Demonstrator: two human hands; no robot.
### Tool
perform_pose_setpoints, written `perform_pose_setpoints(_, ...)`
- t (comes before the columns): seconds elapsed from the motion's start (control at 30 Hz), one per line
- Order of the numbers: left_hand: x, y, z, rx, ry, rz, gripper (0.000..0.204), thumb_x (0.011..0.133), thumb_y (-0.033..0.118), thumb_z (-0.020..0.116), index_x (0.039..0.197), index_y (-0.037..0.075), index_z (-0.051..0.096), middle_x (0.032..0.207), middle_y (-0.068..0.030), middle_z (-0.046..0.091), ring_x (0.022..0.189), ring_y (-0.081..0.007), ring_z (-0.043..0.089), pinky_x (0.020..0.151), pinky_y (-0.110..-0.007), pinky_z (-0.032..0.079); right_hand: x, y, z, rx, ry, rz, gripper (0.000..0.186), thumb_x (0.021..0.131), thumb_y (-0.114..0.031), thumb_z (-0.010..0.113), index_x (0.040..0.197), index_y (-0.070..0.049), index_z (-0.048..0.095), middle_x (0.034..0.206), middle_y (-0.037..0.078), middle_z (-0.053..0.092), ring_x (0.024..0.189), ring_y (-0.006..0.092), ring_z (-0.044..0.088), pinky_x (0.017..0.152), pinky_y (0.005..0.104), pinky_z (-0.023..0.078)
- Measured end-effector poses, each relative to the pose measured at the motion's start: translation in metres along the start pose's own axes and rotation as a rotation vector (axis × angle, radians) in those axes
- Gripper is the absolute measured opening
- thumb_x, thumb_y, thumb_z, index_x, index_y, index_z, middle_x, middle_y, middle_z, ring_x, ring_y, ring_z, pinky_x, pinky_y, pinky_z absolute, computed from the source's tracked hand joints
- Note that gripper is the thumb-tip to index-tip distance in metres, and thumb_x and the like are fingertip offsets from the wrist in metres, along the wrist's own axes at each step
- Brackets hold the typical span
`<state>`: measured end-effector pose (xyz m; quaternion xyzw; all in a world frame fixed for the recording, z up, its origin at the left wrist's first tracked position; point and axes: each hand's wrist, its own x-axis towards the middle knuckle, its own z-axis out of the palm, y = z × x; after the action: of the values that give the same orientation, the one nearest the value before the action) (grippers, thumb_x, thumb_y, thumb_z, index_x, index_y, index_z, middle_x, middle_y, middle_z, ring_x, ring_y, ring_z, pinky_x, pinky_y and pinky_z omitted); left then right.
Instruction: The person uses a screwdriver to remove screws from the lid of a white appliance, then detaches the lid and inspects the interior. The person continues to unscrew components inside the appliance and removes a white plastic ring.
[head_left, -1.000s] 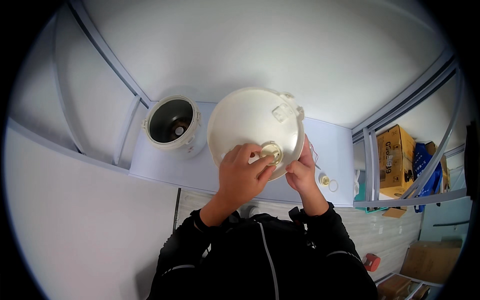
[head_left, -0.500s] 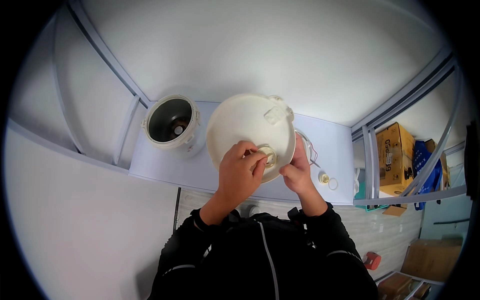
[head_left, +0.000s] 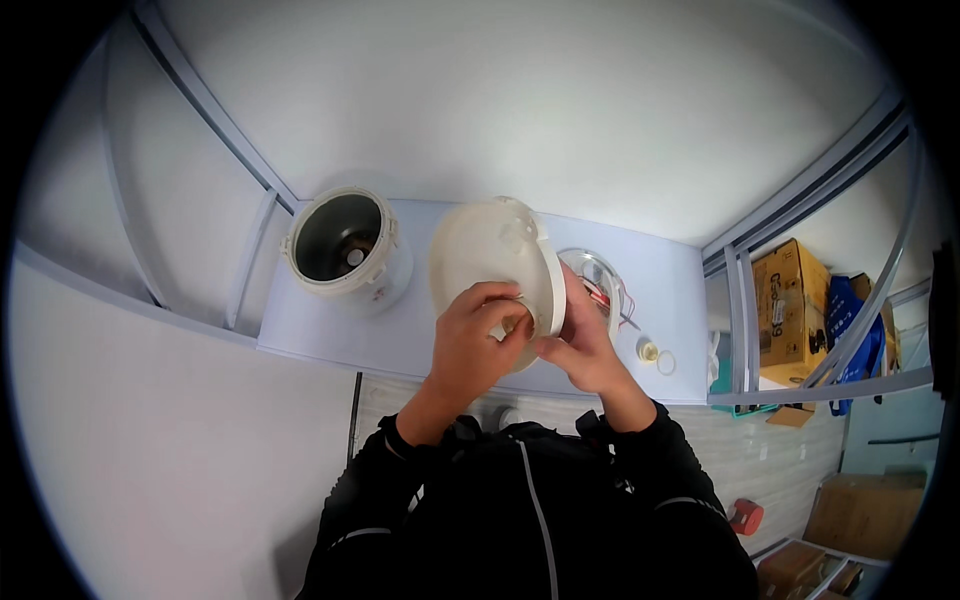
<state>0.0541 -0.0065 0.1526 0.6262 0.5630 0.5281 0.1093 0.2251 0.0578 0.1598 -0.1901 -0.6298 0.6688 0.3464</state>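
With our right grip (head_left: 585, 350) we grasp the white lid (head_left: 478, 240) by its rim, tilted above the middle of the worktop's (head_left: 670, 290) front edge. Our left grip (head_left: 472, 342) bends its fingers against the lid's face; we cannot tell whether they pinch anything. A white pot (head_left: 385, 275) stands by the left edge, a cream cap (head_left: 648, 351) near the right front corner.

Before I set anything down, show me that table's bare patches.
Bare: front-left tabletop, between white pot and front edge; back-right corner, beyond the red wires. Crowded: right of the held lid, around those wires and the round metal part.
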Motion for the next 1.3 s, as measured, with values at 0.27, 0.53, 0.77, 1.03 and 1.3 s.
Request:
perform_pose_setpoints(0.27,-0.004,-0.014,0.004,0.033,0.063,0.042,0.021,0.079,-0.002,0.074,0.098,0.004,0.071,0.111,-0.0103,0.069,0.096,-0.0327,0.07,0.078,-0.038,0.057,0.003,-0.011,0.019,-0.215,0.05,-0.167,0.093,0.082,0.0,0.072,0.162,-0.006,0.025,0.15,0.015,0.049,0.134,0.0257,0.054,0.101,0.039,0.052)
perform_pose_setpoints(0.53,-0.009,-0.026,-0.014,-0.551,0.06,-0.103,0.053,0.079,0.013,0.086,0.126,-0.002,0.065,0.119,-0.0109,0.073,0.107,-0.0189,0.07,0.09,-0.035,0.057,0.011,-0.009,0.013,-0.595,0.071,-0.457,0.082,0.073,-0.019,0.087,0.145,-0.004,0.051,0.143,0.018,0.054,0.131,0.0355,0.053,0.106,0.0469,0.045)
perform_pose_setpoints(0.77,-0.004,-0.03,-0.017,-0.654,0.065,-0.072,0.071,0.077,0.016,0.088,0.137,-0.002,0.057,0.128,-0.0153,0.069,0.113,-0.0224,0.068,0.094,-0.038,0.057,0.013,-0.016,0.02,-0.585,0.066,-0.5,0.093,0.062,-0.036,0.096,0.139,-0.005,0.056,0.146,0.019,0.051,0.136,0.0428,0.047,0.111,0.0511,0.041)
perform_pose_setpoints(1.03,-0.006,-0.049,-0.021,-1.199,-0.015,-0.475,0.075,0.087,0.02,0.081,0.149,0.0,0.044,0.145,-0.0173,0.056,0.129,-0.0276,0.06,0.103,-0.042,0.055,0.016,-0.017,0.033,-0.84,0.121,-0.593,0.081,0.056,-0.035,0.096,0.128,-0.012,0.067,0.151,0.021,0.049,0.138,0.047,0.047,0.113,0.0594,0.04)
perform_pose_setpoints(1.3,-0.005,-0.049,-0.026,-1.377,-0.226,-0.376,0.088,0.095,0.06,0.062,0.155,0.002,0.036,0.156,-0.0178,0.046,0.14,-0.032,0.049,0.114,-0.048,0.043,0.018,-0.01,0.038,-1.074,0.296,-0.609,0.067,0.058,-0.029,0.09,0.121,-0.018,0.071,0.147,0.016,0.054,0.139,0.0436,0.047,0.112,0.0607,0.04)
